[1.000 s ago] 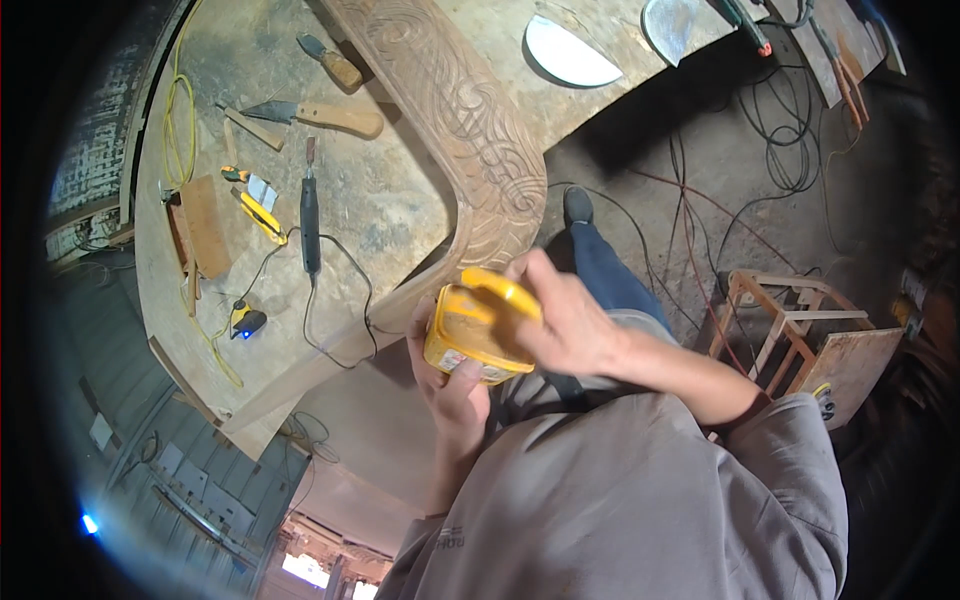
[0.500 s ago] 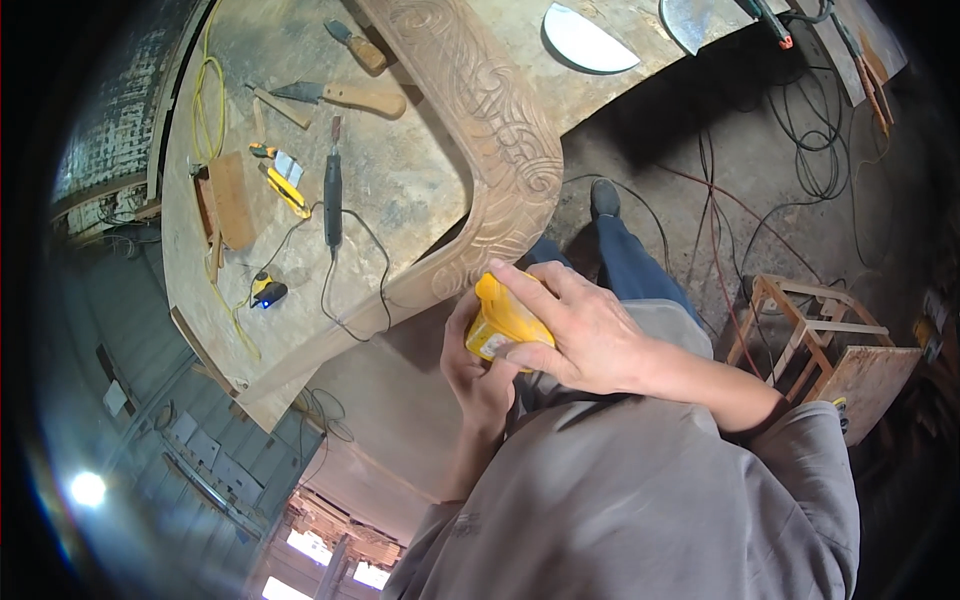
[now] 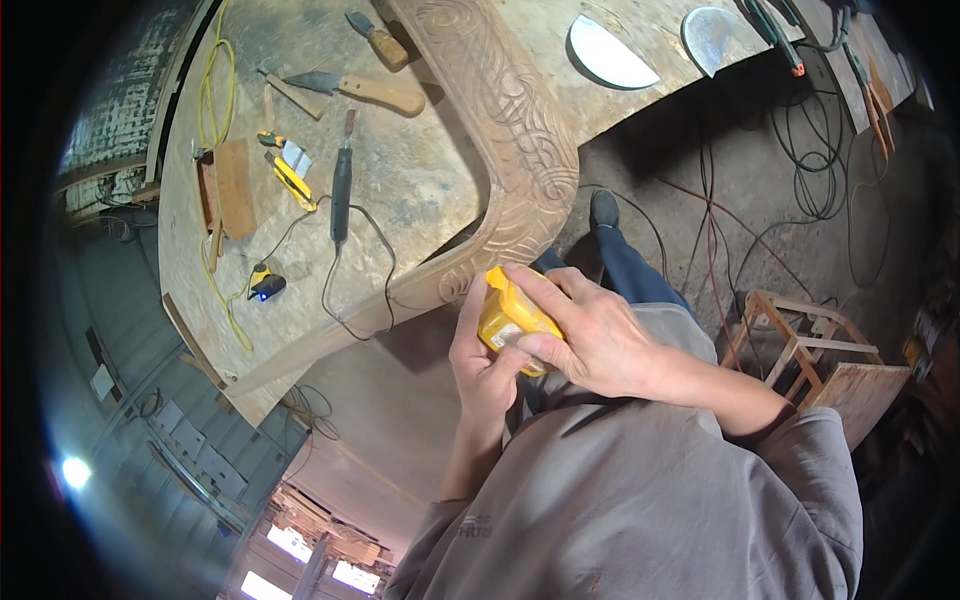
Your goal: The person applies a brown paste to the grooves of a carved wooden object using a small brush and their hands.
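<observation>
My left hand (image 3: 480,370) and my right hand (image 3: 595,340) grip a small yellow plastic container (image 3: 515,310) in front of my body. My left hand cups its left side and underside, while my right fingers lie over the top. Just beyond it is a long, curved wooden piece (image 3: 515,130) carved with scrolls, lying along the bench (image 3: 410,190).
The bench holds a black corded tool (image 3: 340,195), a yellow utility knife (image 3: 292,182), a wooden-handled knife (image 3: 380,95), a scraper (image 3: 385,45) and two pale semicircular plates (image 3: 610,55). At right, cables (image 3: 810,160) cross the floor beside a wooden frame (image 3: 810,340).
The yellow lid, raised in my right hand a second ago, is now down on the container with both hands closed round it. The hands have moved slightly right in the picture.
</observation>
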`<state>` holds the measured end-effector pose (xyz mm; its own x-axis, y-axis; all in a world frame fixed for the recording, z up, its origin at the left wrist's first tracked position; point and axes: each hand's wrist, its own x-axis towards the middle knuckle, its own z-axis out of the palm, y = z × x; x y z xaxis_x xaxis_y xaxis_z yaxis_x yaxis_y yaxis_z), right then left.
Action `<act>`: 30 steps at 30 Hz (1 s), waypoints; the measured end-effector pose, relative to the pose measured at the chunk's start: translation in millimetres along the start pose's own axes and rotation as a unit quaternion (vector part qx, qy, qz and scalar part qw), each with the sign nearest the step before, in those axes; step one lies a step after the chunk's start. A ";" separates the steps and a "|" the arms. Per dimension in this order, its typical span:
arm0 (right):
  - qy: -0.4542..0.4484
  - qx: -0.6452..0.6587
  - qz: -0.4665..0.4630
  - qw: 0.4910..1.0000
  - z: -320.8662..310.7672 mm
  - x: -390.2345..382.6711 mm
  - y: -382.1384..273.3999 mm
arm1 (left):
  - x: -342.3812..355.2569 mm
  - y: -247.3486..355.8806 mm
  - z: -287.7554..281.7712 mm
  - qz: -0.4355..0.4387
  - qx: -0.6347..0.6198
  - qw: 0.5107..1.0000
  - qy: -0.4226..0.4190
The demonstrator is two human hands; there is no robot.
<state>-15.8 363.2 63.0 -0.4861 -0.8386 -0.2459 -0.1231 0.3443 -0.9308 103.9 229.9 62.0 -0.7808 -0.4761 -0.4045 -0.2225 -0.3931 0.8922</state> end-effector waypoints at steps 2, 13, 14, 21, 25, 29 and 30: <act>0.017 0.027 -0.009 0.999 2.0 -1.4 -0.9 | 2.9 4.9 -1.2 0.006 0.023 0.999 -0.021; 0.085 0.081 -0.124 0.985 -24.0 18.4 13.2 | 18.8 16.7 -2.6 -0.087 -0.046 0.995 -0.030; 0.118 0.061 -0.152 0.979 -38.1 31.1 14.3 | 17.9 22.8 -0.5 -0.095 -0.089 0.991 -0.012; 0.344 -0.357 -0.052 0.867 -167.3 139.9 80.9 | 5.3 -15.1 -51.7 -0.107 -0.398 0.909 0.066; 0.368 -0.364 -0.173 0.838 -174.5 135.6 67.4 | 18.6 -2.2 -30.5 -0.044 -0.264 0.962 0.048; 0.250 0.062 -0.141 0.956 -85.3 78.3 26.0 | 29.4 16.2 -23.6 0.026 -0.091 0.995 0.025; 0.232 0.028 -0.156 0.960 -74.0 65.9 19.9 | 33.5 17.1 -19.3 0.040 -0.058 0.998 0.004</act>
<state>-114.3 346.0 48.3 -0.7679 -0.6142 0.1817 -0.2844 0.0728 -0.9559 85.2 192.1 59.9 -0.7890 -0.5158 -0.3340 -0.0898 -0.4409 0.8930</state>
